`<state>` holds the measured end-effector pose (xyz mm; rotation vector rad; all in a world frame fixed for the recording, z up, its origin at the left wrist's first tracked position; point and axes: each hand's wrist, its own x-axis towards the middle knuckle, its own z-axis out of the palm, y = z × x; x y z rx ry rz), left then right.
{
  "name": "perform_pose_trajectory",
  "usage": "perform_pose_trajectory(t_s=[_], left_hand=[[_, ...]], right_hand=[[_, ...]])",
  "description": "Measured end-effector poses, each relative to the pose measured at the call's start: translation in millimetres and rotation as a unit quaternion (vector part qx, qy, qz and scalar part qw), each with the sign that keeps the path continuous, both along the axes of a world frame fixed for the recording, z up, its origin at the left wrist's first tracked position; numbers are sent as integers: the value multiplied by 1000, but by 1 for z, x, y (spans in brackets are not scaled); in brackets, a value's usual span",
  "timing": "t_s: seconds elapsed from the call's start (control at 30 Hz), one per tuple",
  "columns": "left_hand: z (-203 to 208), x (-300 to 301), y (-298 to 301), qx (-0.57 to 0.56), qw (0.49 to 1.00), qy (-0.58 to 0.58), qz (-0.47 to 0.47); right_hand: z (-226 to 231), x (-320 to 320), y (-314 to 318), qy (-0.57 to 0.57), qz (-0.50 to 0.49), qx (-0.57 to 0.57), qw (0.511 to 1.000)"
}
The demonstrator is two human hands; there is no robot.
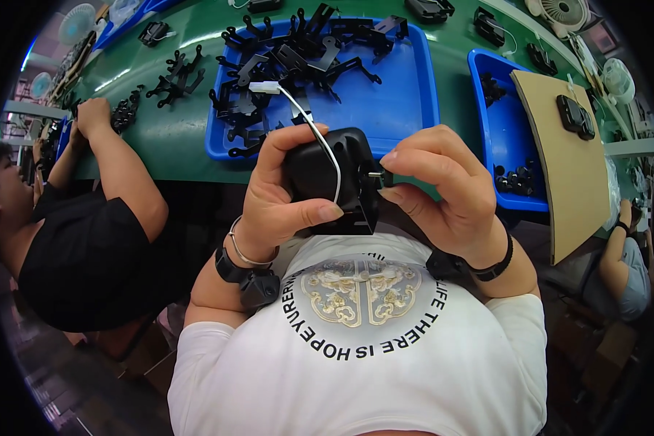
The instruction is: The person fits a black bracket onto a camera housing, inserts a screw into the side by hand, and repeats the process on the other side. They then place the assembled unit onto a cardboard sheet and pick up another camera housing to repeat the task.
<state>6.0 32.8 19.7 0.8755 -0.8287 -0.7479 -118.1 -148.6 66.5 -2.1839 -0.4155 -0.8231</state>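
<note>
In front of my chest, my left hand (pixel 265 200) is closed round a rounded black plastic housing (pixel 350 156), thumb in front and fingers behind. A white cable (pixel 337 171) runs over the housing and ends in a white plug connector (pixel 264 87) above my fingers. At the housing's lower edge a flat black bracket (pixel 357 221) shows. My right hand (pixel 454 189) pinches a small black-headed screw (pixel 385 179) between thumb and fingertips. Its short metal shank (pixel 374 174) points at the housing's right side; whether it has entered a hole I cannot tell.
A blue tray (pixel 407 120) of loose black brackets (pixel 298 58) stands on the green table (pixel 189 145). To the right, a second blue bin (pixel 487 123) holds small black parts beside a cardboard sheet (pixel 574 167). Co-workers sit left (pixel 98 240) and far right (pixel 621 269).
</note>
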Motion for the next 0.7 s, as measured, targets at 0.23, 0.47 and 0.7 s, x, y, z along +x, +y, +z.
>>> perform_pose_trajectory(t_s=[0.23, 0.47, 0.7], left_hand=[[-4, -2, -3, -3, 1000, 14, 18], [-4, -2, -7, 23, 1000, -2, -1], [0, -2, -9, 90, 996, -8, -10]], right_hand=[[-8, 3, 4, -19, -29, 32, 999], [-15, -3, 0, 25, -15, 44, 999], [-27, -2, -5, -69, -3, -66, 995]])
